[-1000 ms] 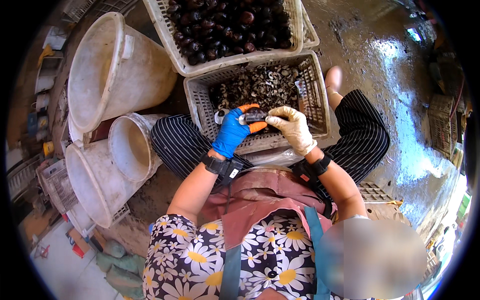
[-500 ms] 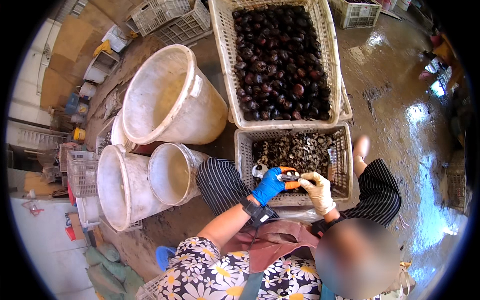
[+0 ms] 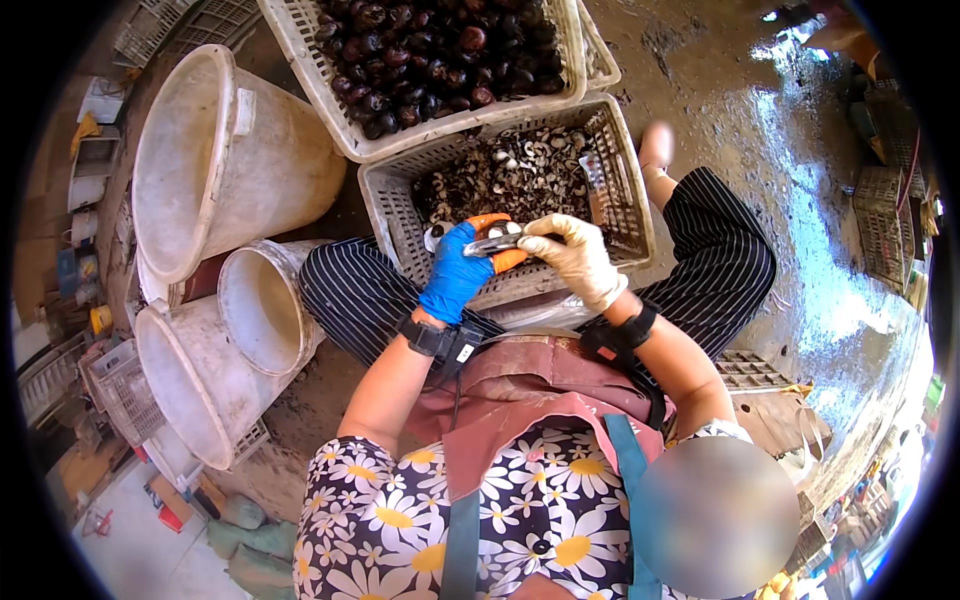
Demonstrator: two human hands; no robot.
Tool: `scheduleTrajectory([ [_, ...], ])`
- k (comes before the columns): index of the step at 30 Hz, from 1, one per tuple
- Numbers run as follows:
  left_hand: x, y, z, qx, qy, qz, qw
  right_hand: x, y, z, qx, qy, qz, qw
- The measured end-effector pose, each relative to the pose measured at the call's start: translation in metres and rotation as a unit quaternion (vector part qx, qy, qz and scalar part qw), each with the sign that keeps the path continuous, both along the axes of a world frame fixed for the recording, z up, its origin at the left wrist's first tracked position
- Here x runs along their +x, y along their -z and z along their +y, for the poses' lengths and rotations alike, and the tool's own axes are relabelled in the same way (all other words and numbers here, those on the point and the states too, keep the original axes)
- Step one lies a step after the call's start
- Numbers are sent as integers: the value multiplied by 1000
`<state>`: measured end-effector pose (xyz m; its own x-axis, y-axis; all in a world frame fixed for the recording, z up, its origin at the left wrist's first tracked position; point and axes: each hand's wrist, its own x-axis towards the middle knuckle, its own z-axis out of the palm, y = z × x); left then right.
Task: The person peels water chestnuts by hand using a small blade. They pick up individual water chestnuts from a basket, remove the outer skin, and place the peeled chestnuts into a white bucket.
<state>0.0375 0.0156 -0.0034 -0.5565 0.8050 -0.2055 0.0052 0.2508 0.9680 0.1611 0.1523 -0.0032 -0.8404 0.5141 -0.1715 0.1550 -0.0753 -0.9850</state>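
Note:
My left hand (image 3: 455, 272), in a blue glove with orange finger covers, is closed around a water chestnut (image 3: 507, 229), whose cut white flesh shows between the fingers. A flat grey metal peeling knife (image 3: 492, 245) lies across those fingers. At the knife's right end, my right hand (image 3: 578, 260), in a cream glove, pinches with thumb and forefinger; its other fingers are curled. Both hands are over the near part of a crate (image 3: 645, 225) holding dark peelings and white scraps (image 3: 510, 170). A whitish piece (image 3: 436, 236) lies beside my left hand.
Beyond the peelings crate, a larger crate (image 3: 350, 143) is heaped with dark, unpeeled water chestnuts (image 3: 440, 55). Several whitish tubs stand at left, including a tall tub (image 3: 270, 150) and a smaller tub (image 3: 262, 310). My striped-trousered legs flank the near crate. The floor (image 3: 720, 140) looks wet and muddy.
The view has shifted and turned, so crates and tubs sit farther left and higher. My hands stay together over the peelings crate, still holding the water chestnut and knife.

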Motion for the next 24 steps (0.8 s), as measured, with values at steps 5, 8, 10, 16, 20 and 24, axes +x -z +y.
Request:
scheduleTrajectory([
  [5,8,-17,-6,-17,0,-114,993,11,45,36,90,62,-206,972],
  [8,3,-13,-2,-29,-9,-67,997,14,47,48,39,100,-200,974],
  [10,4,2,-5,7,-32,-112,993,12,45,40,-38,106,-143,983],
  [16,-5,7,-3,33,-54,-27,998,7,1,30,-84,77,-67,991],
  [20,-8,0,-3,-2,-47,-8,999,11,-4,37,127,20,-67,989],
  [24,-9,-6,-8,-28,6,44,999,5,-30,54,353,-107,-39,929],
])
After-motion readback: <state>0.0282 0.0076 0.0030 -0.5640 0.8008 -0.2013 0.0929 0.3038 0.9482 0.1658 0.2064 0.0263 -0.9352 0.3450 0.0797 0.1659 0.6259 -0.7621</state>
